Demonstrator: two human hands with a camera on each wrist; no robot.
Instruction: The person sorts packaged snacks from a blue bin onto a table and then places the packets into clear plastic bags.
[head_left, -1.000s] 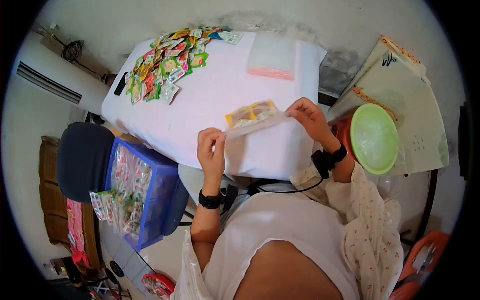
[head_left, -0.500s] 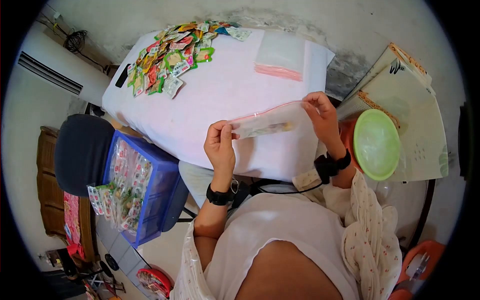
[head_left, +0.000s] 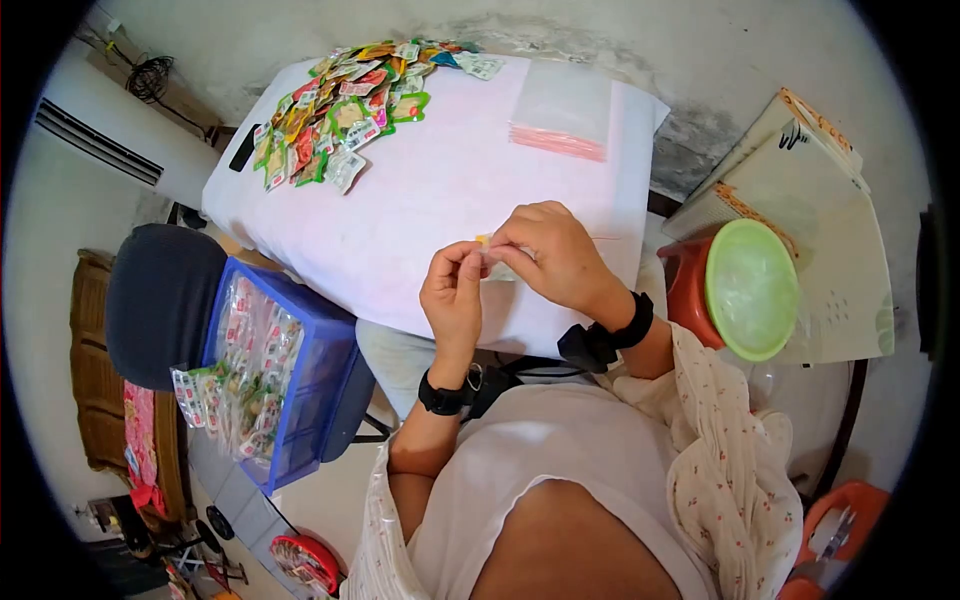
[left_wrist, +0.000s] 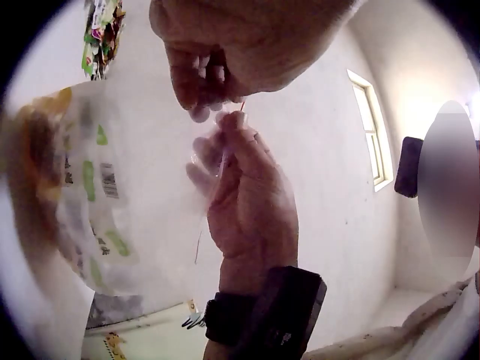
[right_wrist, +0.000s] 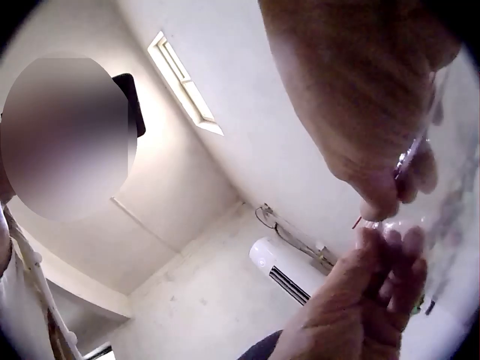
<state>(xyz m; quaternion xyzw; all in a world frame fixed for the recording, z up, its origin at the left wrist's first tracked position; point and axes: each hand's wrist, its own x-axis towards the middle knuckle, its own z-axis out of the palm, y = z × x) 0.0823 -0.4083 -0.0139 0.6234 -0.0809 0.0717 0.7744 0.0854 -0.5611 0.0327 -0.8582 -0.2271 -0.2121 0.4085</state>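
In the head view a clear zip bag (head_left: 506, 271) with a red seal line hangs over the near part of the table, mostly hidden behind the hands. The left wrist view shows packets (left_wrist: 105, 184) with green marks and a barcode through its film. My left hand (head_left: 453, 300) pinches one end of the bag's top edge between thumb and fingers. Right beside it, my right hand (head_left: 558, 252) pinches the same edge, its fingertips close against the left ones.
Colourful small packets (head_left: 335, 120) lie heaped at the table's far left, near a black flat object (head_left: 243, 150). A stack of clear bags (head_left: 562, 105) lies far right. A blue crate (head_left: 315, 380) of filled bags stands left; a green basin (head_left: 752, 290) stands right.
The bag was stretched between both hands, then tipped up with its red seal line showing. My right hand has since moved left along the top edge to meet my left hand.
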